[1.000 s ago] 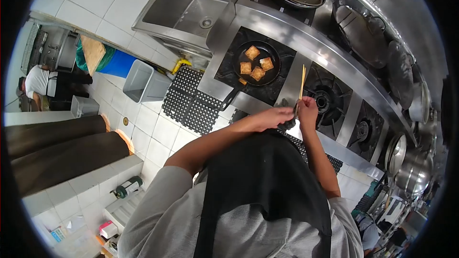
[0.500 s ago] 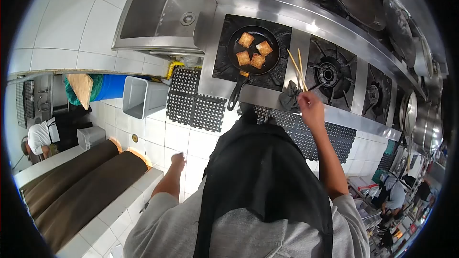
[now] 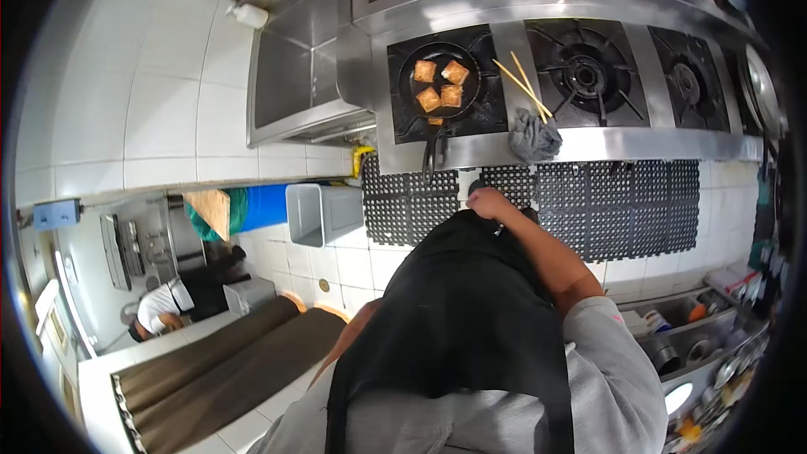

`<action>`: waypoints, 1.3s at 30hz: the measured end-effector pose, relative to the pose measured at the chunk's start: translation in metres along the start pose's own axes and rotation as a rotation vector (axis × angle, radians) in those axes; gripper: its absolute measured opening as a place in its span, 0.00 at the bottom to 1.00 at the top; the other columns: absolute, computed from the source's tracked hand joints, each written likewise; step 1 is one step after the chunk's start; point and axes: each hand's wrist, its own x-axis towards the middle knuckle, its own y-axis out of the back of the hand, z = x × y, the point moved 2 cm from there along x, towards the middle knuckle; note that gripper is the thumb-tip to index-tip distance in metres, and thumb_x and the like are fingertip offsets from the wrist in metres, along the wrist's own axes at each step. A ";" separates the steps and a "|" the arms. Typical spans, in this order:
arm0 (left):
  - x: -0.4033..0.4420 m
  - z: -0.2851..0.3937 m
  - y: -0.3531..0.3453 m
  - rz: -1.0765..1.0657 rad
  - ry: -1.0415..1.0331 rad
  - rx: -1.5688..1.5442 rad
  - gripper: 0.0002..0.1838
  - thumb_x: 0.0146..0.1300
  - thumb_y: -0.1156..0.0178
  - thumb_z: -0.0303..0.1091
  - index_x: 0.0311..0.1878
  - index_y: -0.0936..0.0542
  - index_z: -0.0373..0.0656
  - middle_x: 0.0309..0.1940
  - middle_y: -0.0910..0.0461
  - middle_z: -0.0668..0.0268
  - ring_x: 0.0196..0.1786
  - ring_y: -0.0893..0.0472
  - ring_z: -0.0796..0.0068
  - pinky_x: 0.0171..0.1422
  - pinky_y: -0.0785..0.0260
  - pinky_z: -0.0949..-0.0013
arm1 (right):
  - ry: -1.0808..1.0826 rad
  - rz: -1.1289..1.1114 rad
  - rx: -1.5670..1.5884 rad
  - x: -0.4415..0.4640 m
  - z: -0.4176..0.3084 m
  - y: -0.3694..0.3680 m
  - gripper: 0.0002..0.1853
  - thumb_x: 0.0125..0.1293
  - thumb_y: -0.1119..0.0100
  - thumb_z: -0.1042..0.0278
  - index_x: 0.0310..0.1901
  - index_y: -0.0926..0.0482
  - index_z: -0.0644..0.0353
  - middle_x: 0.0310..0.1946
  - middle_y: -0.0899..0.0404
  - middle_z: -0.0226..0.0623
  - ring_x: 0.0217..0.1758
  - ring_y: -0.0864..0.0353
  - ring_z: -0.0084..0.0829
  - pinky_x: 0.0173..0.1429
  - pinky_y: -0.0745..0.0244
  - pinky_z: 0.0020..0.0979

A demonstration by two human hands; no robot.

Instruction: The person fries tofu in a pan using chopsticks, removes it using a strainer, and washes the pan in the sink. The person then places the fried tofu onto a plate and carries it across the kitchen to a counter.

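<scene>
My right hand (image 3: 490,203) is in front of my black apron (image 3: 454,303), its fingers curled closed and no object showing in them. It is below the stove edge, touching neither the frying pan nor the cloth. Only the forearm of my left arm (image 3: 346,338) shows; the apron hides the hand. On the left burner sits a black frying pan (image 3: 439,55) with several browned square pieces of food (image 3: 451,96); its handle points toward me. A pair of chopsticks (image 3: 523,84) lies crossed right of the pan, ends by a crumpled grey cloth (image 3: 535,136) on the stove's front edge.
Two more burners (image 3: 586,76) are to the right. A steel sink (image 3: 290,76) stands left of the stove. Black perforated mats (image 3: 618,210) cover the floor. A grey bin (image 3: 324,214) and a blue barrel (image 3: 265,208) are at left, where another person (image 3: 172,303) bends over.
My right hand has moved left, away from the cloth and chopsticks, to my apron's front. My left hand has gone out of sight. The view has shifted; the food remains in the pan.
</scene>
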 end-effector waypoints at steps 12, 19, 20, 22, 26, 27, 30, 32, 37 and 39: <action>0.061 0.163 0.265 -0.044 -0.318 -0.335 0.23 0.75 0.45 0.40 0.69 0.25 0.44 0.56 0.17 0.63 0.53 0.15 0.65 0.52 0.23 0.63 | -0.475 0.441 1.953 0.063 0.024 -0.054 0.25 0.76 0.47 0.59 0.72 0.35 0.43 0.70 0.35 0.30 0.61 0.30 0.45 0.59 0.24 0.55; 0.206 0.481 0.454 0.229 -0.586 -0.146 0.21 0.76 0.41 0.45 0.63 0.20 0.41 0.51 0.15 0.67 0.48 0.16 0.76 0.51 0.24 0.71 | -0.369 1.048 2.186 0.085 -0.032 -0.043 0.18 0.77 0.48 0.54 0.59 0.21 0.55 0.54 0.17 0.35 0.55 0.18 0.37 0.60 0.23 0.41; 0.219 0.528 0.465 0.231 -0.630 -0.137 0.21 0.76 0.41 0.46 0.62 0.20 0.42 0.51 0.15 0.68 0.48 0.16 0.77 0.51 0.25 0.72 | -0.539 1.046 2.020 0.093 0.015 -0.078 0.18 0.77 0.47 0.53 0.57 0.20 0.56 0.50 0.16 0.36 0.51 0.16 0.39 0.56 0.21 0.42; 0.243 0.608 0.475 0.152 -0.729 -0.190 0.21 0.76 0.41 0.44 0.65 0.22 0.42 0.52 0.17 0.68 0.49 0.18 0.78 0.55 0.25 0.72 | -0.748 1.185 1.842 0.082 -0.014 -0.055 0.20 0.76 0.47 0.50 0.55 0.19 0.57 0.44 0.15 0.38 0.45 0.16 0.40 0.50 0.19 0.45; 0.288 0.742 0.481 0.235 -1.116 0.015 0.18 0.76 0.41 0.44 0.60 0.18 0.43 0.50 0.16 0.70 0.50 0.19 0.79 0.51 0.27 0.72 | -0.736 0.649 1.341 0.021 -0.009 -0.085 0.23 0.79 0.57 0.44 0.46 0.21 0.56 0.38 0.18 0.41 0.40 0.17 0.38 0.42 0.20 0.49; 0.303 0.776 0.483 0.265 -1.210 0.068 0.18 0.75 0.40 0.43 0.59 0.17 0.42 0.50 0.15 0.67 0.50 0.18 0.76 0.51 0.26 0.71 | -0.744 0.862 1.821 0.026 -0.032 -0.087 0.31 0.78 0.60 0.35 0.56 0.27 0.59 0.38 0.20 0.47 0.35 0.19 0.43 0.37 0.21 0.49; 0.308 0.862 0.485 0.408 -1.408 0.305 0.18 0.71 0.39 0.38 0.58 0.17 0.40 0.50 0.14 0.60 0.53 0.16 0.67 0.56 0.26 0.65 | -0.676 0.914 1.884 0.000 -0.127 -0.035 0.31 0.77 0.56 0.35 0.57 0.26 0.59 0.41 0.19 0.46 0.44 0.19 0.47 0.49 0.23 0.50; 0.311 0.906 0.484 0.548 -1.531 0.490 0.18 0.67 0.40 0.35 0.57 0.17 0.40 0.51 0.14 0.56 0.57 0.18 0.59 0.62 0.28 0.61 | -0.634 1.013 1.881 -0.002 -0.184 0.001 0.29 0.77 0.54 0.37 0.57 0.23 0.58 0.44 0.17 0.45 0.48 0.18 0.48 0.51 0.23 0.49; 0.345 0.944 0.484 0.756 -1.342 1.072 0.23 0.65 0.40 0.33 0.65 0.21 0.50 0.65 0.23 0.55 0.72 0.31 0.49 0.75 0.43 0.38 | -0.484 1.054 1.765 0.009 -0.211 0.021 0.28 0.77 0.52 0.40 0.59 0.22 0.58 0.47 0.16 0.41 0.51 0.17 0.45 0.55 0.23 0.46; 0.347 0.941 0.490 0.769 -1.135 1.227 0.26 0.66 0.40 0.34 0.68 0.23 0.54 0.68 0.26 0.57 0.74 0.33 0.49 0.74 0.47 0.30 | -0.464 1.034 1.704 0.019 -0.225 0.032 0.27 0.77 0.51 0.43 0.61 0.24 0.60 0.44 0.16 0.38 0.49 0.17 0.38 0.52 0.23 0.41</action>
